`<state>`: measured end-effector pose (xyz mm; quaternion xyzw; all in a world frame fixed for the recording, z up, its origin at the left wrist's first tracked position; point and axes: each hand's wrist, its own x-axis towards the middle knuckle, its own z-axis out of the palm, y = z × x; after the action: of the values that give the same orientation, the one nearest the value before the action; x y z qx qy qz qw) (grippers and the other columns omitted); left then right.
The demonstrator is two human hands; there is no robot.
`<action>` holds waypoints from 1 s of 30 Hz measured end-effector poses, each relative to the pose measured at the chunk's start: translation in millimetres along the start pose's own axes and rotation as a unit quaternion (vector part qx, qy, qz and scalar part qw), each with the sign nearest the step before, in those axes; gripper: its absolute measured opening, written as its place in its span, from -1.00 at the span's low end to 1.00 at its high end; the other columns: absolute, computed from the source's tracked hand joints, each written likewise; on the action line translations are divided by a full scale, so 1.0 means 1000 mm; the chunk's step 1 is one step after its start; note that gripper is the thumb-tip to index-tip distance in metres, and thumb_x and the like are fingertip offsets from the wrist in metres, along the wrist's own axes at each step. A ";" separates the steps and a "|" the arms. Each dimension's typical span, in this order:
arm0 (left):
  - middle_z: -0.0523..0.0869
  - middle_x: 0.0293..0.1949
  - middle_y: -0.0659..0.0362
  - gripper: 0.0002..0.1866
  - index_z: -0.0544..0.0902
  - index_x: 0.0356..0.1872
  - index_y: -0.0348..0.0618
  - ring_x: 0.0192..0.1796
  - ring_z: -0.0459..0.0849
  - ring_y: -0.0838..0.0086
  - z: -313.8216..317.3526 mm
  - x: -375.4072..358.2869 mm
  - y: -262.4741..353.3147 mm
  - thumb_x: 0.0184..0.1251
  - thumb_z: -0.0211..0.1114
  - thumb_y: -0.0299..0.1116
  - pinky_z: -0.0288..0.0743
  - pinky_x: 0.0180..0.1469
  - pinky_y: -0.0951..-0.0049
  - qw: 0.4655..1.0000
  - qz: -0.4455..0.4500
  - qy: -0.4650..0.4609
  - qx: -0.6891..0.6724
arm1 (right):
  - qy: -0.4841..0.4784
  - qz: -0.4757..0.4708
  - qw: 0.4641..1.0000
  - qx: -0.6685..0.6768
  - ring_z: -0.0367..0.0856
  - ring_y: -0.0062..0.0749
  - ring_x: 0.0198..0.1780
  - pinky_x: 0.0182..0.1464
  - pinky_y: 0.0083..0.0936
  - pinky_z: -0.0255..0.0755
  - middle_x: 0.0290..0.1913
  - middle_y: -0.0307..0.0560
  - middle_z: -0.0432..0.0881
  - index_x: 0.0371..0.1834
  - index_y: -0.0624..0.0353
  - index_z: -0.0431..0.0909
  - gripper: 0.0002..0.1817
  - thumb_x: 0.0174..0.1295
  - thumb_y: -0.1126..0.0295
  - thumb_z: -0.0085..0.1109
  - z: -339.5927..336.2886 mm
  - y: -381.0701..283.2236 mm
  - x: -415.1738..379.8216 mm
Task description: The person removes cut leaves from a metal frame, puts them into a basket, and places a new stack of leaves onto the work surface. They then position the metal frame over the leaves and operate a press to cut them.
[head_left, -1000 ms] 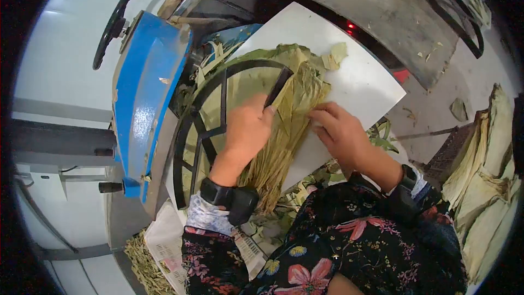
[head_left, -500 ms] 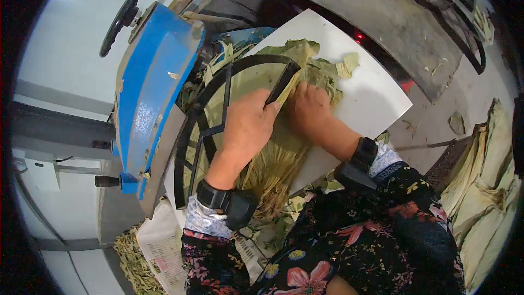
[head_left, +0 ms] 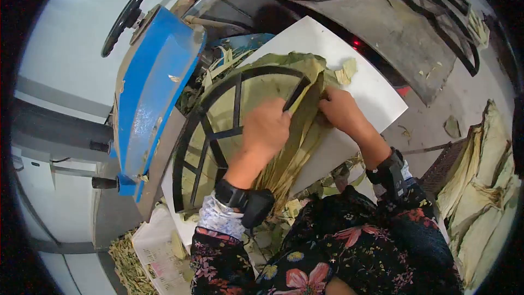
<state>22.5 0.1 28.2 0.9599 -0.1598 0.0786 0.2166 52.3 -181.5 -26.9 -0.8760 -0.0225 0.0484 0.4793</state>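
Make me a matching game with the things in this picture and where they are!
Things:
1. left hand
2. right hand
3. black wheel
4. leaf stack

Places:
A. far right, beside the person
B. on the black frame
C. top left, above the blue machine
D. on the leaves' right edge, over the white board

Pairs: 1-B, 2-D, 3-C, 4-A

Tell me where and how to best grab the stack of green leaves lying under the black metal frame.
Probably at the free right edge of the stack of green leaves, coming from the right as the right hand does. The black metal frame and the left hand cover the left part; only the right edge lies exposed on the white board.
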 end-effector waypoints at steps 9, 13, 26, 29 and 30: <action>0.58 -0.24 -0.16 -0.67 0.44 -0.14 -0.24 -0.21 0.56 -0.11 0.038 -0.014 0.002 0.14 0.22 -0.26 0.42 -0.19 0.00 0.991 -0.028 -0.115 0.065 | 0.045 -0.023 0.998 -0.031 0.62 -0.24 -0.51 -0.40 -0.39 0.46 -0.46 0.09 0.62 -0.35 0.34 0.46 -0.81 0.13 0.39 0.04 -0.006 0.016 -0.014; 0.50 -0.03 -0.19 -0.30 0.25 0.14 -0.40 0.03 0.45 -0.08 0.021 -0.025 0.017 0.05 0.30 -0.17 0.29 0.10 0.08 0.983 0.046 -0.141 0.110 | -0.018 0.019 0.999 0.020 0.58 0.10 -0.33 -0.27 -0.13 0.43 -0.42 0.17 0.60 -0.34 0.24 0.45 -0.84 0.15 0.35 0.01 -0.025 0.017 -0.052; 0.44 0.08 -0.20 -0.32 0.18 0.25 -0.39 0.15 0.37 -0.07 0.023 -0.021 -0.012 0.07 0.20 -0.40 0.21 0.20 0.11 0.976 0.034 -0.217 0.009 | 0.067 -0.280 0.932 -0.218 0.48 -0.30 -0.31 -0.28 -0.35 0.39 -0.38 -0.20 0.47 -0.20 0.01 0.57 -0.74 -0.02 0.33 0.16 0.007 0.030 -0.091; 0.44 0.08 -0.22 -0.31 0.18 0.26 -0.38 0.15 0.38 -0.07 0.017 -0.019 -0.002 0.07 0.19 -0.40 0.22 0.20 0.13 0.975 0.027 -0.220 -0.004 | 0.061 -0.289 0.930 -0.220 0.49 -0.30 -0.31 -0.30 -0.34 0.38 -0.40 -0.19 0.45 -0.12 -0.03 0.55 -0.67 -0.02 0.34 0.14 0.006 0.027 -0.088; 0.44 0.08 -0.22 -0.31 0.18 0.26 -0.38 0.15 0.38 -0.07 0.016 -0.021 0.003 0.07 0.19 -0.40 0.22 0.20 0.13 0.975 0.027 -0.221 -0.003 | 0.057 -0.288 0.928 -0.228 0.49 -0.29 -0.31 -0.31 -0.35 0.37 -0.40 -0.19 0.45 -0.08 -0.04 0.54 -0.66 -0.01 0.36 0.12 0.007 0.027 -0.087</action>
<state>3.6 -3.9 10.1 0.9483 -0.2297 -0.1298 0.1766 -35.6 -197.8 -47.9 -0.9187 -0.2571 -0.1480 0.2609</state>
